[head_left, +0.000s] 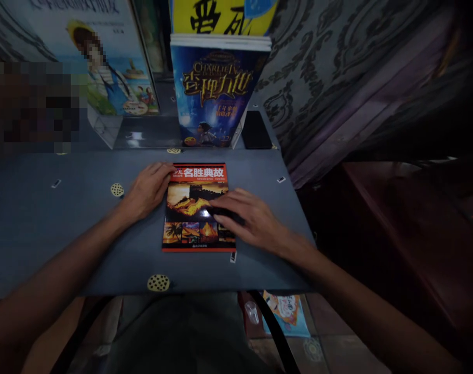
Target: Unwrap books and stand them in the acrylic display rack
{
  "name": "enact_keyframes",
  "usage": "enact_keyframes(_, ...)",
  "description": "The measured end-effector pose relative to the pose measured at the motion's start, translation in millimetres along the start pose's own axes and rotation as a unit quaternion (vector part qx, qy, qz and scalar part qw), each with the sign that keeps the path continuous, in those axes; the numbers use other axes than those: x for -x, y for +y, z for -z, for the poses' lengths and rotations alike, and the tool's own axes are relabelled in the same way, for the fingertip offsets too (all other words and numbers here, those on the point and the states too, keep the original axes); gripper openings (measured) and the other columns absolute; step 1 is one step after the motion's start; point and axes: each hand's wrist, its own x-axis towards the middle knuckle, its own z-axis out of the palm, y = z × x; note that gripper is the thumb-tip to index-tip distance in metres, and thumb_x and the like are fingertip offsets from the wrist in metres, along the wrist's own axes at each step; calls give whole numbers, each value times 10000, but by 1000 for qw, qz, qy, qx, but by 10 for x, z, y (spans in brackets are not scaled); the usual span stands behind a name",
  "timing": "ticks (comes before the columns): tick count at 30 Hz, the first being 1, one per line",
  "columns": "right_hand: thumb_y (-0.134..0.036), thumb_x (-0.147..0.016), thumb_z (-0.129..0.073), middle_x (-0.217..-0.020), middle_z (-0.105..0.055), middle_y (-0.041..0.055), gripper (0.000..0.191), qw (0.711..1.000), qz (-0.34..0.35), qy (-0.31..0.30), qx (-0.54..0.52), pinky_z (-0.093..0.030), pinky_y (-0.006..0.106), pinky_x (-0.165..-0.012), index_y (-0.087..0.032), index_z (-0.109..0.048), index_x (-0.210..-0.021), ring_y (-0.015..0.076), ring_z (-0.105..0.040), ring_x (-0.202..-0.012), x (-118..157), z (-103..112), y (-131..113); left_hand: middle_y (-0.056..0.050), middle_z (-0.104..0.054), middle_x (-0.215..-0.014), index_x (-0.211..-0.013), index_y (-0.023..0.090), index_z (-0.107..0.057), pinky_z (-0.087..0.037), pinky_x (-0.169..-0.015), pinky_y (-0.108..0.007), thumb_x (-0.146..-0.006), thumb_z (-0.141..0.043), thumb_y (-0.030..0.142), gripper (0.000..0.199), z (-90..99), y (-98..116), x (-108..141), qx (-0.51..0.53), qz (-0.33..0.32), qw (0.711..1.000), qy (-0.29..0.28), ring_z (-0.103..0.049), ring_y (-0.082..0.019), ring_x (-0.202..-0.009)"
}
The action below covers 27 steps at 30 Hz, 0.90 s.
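Note:
A book (193,234) with a red and black border and a Great Wall picture lies flat on the grey table. At its upper left corner rests my left hand (152,187), fingers together, touching the cover's edge. My right hand (249,215) is over the book's right side, its fingers closed round a dark, slim object (230,214) whose tip points at the cover. What that object is cannot be made out clearly.
A blue book (220,93) stands upright in a holder behind, with a yellow one above it. A large picture book (115,62) stands at the back left. A black phone-like slab (257,130) lies on the table (84,208) near its right edge.

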Motion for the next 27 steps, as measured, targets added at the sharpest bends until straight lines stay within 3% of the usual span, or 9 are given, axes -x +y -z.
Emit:
enact_keyframes(5, -275, -1023, -474, -1311, -681, 113, 325, 999, 33, -25, 12, -473, 492, -1085, -200, -639, -1293, 256, -598, -1245, -652, -233, 289, -100, -636, -1343, -1350, 194, -534, -451, -1115, -469, -1029, -306, 326, 416, 28, -28, 32, 44, 49, 998, 3, -565, -234, -1267)
enact_keyframes(8, -258, -1010, -497, -1402, -632, 140, 343, 998, 43, -32, 40, -435, 533, -1121, -177, -622, -1319, 281, -547, -1331, -831, -337, 382, -110, -625, -1367, -1370, 177, -528, -432, -1144, -474, -1031, -329, 312, 415, 31, -32, 54, 62, 51, 997, 7, -537, -241, -1318)
enact_keyframes(15, -283, -1016, -491, -1447, -611, 104, 358, 998, 41, -9, 55, -415, 548, -1146, -224, -605, -1351, 266, -521, -1385, -742, -354, 484, -114, -634, -1366, -1384, 191, -509, -447, -1138, -499, -1027, -418, 336, 396, -15, -55, 72, 71, 30, 997, 15, -521, -262, -1356)
enact_keyframes(21, -293, -1024, -472, -1394, -649, 129, 332, 997, 54, 17, 55, -442, 549, -1115, -197, -640, -1293, 273, -572, -1330, -691, -324, 512, -127, -636, -1356, -1359, 164, -516, -449, -1135, -498, -1011, -466, 357, 401, -48, -51, 86, 39, 2, 999, 25, -513, -274, -1354)
enact_keyframes(27, -270, -1000, -478, -1278, -706, 167, 321, 992, -19, 96, 81, -497, 535, -1031, -164, -695, -1211, 304, -635, -1212, -683, -369, 565, -131, -631, -1354, -1279, 149, -564, -440, -1127, -499, -1014, -428, 298, 333, -71, -55, 82, -16, -22, 999, 21, -531, -276, -1310)
